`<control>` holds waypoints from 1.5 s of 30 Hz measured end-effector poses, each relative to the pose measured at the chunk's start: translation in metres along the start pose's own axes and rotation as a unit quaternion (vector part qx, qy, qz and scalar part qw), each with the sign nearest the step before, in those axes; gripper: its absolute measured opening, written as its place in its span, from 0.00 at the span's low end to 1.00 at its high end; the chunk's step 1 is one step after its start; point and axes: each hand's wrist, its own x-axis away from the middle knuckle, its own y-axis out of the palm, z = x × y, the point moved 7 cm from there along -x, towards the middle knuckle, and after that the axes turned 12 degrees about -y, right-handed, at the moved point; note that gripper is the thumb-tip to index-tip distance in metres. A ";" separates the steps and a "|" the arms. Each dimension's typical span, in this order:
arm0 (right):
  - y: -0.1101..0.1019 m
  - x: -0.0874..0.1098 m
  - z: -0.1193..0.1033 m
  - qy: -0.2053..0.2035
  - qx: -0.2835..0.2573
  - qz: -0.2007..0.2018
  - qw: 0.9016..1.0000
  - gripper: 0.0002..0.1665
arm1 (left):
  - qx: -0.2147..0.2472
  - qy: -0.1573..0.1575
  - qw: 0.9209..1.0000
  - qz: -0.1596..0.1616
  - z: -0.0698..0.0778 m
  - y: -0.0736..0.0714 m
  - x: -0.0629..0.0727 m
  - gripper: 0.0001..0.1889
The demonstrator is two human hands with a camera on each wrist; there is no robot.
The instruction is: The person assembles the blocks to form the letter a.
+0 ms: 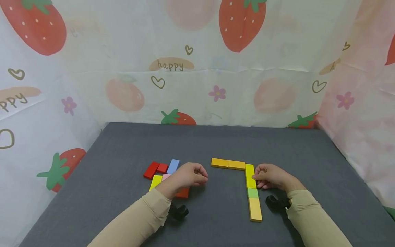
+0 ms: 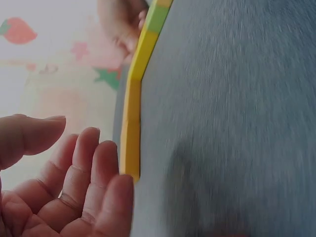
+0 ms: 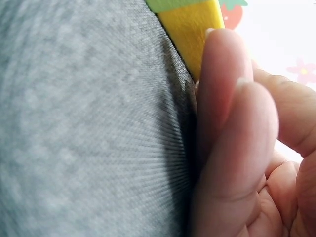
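Observation:
Above a loose group of coloured blocks on the left, my left hand (image 1: 192, 175) holds nothing, its fingers loosely bent and thumb apart from them. My right hand (image 1: 271, 176) touches the right long side of a flat yellow block (image 1: 250, 175), with its fingertips (image 3: 224, 54) against that edge. Below the yellow block lie a short green block (image 1: 252, 193) and a longer light-orange block (image 1: 255, 209), end to end. Two orange blocks (image 1: 219, 163) form a row leading left from the yellow block's top, making a corner.
Partly hidden by my left hand and forearm are red blocks (image 1: 151, 170), a blue block (image 1: 173, 166), a pink block (image 1: 166, 176), another yellow block (image 1: 155, 181) and an orange-red block (image 1: 182, 193). Everything lies on a dark grey tabletop (image 1: 216, 219) with printed cloth (image 1: 197, 92) behind.

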 end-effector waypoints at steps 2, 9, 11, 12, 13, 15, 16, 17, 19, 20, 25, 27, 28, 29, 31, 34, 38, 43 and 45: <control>0.000 0.000 0.000 0.000 0.001 0.001 1.000 0.13 | 0.006 -0.006 1.000 0.018 -0.005 -0.009 0.001 0.05; -0.001 -0.001 0.002 0.006 0.002 0.007 1.000 0.13 | 0.018 0.008 0.999 0.050 -0.018 -0.036 0.005 0.05; 0.000 -0.001 0.002 0.008 0.003 0.007 1.000 0.13 | 0.004 0.018 0.998 0.053 -0.021 -0.041 0.004 0.06; 0.000 -0.001 0.002 0.009 0.002 0.007 1.000 0.13 | -0.003 0.021 0.998 0.052 -0.022 -0.044 0.004 0.07; 0.000 -0.001 0.002 0.011 0.002 0.007 1.000 0.13 | -0.010 0.023 0.998 0.051 -0.024 -0.046 0.003 0.07; 0.000 -0.001 0.002 0.011 0.003 0.007 1.000 0.13 | -0.033 0.024 0.998 0.054 -0.028 -0.050 0.002 0.08; 0.000 -0.001 0.002 0.012 0.003 0.007 1.000 0.13 | -0.044 0.025 0.997 0.056 -0.030 -0.052 0.001 0.08; 0.000 -0.001 0.002 0.013 0.003 0.007 1.000 0.13 | -0.053 0.024 0.997 0.058 -0.032 -0.054 0.000 0.08; 0.000 -0.001 0.002 0.013 0.003 0.007 1.000 0.13 | -0.068 0.024 0.996 0.061 -0.036 -0.057 -0.001 0.08; 0.000 -0.001 0.002 0.014 0.003 0.007 1.000 0.13 | -0.074 0.024 0.995 0.065 -0.037 -0.059 -0.002 0.08; 0.000 -0.002 0.002 0.015 0.003 0.006 1.000 0.13 | -0.097 0.025 0.993 0.069 -0.042 -0.064 -0.003 0.09; 0.000 -0.002 0.002 0.016 0.003 0.007 1.000 0.13 | -0.114 0.028 0.991 0.069 -0.042 -0.065 -0.003 0.10; 0.000 -0.002 0.003 0.016 0.003 0.006 1.000 0.13 | -0.126 0.030 0.989 0.068 -0.042 -0.065 -0.003 0.10; 0.000 -0.002 0.003 0.016 0.002 0.006 1.000 0.13 | -0.135 0.029 0.988 0.067 -0.042 -0.065 -0.003 0.10; -0.001 -0.002 0.003 0.015 0.002 0.007 1.000 0.13 | -0.165 0.029 0.984 0.064 -0.041 -0.063 -0.003 0.10; -0.001 -0.002 0.003 0.013 0.001 0.006 1.000 0.13 | -0.208 0.033 0.976 0.062 -0.041 -0.059 -0.002 0.10; -0.001 -0.002 0.003 0.012 0.002 0.006 1.000 0.12 | -0.244 0.048 0.966 0.065 -0.039 -0.056 -0.001 0.10; -0.001 -0.001 0.003 0.013 0.002 0.007 1.000 0.12 | -0.255 0.063 0.962 0.068 -0.038 -0.055 0.001 0.09; -0.001 -0.001 0.003 0.015 0.002 0.007 1.000 0.12 | -0.254 0.061 0.963 0.068 -0.038 -0.055 0.001 0.08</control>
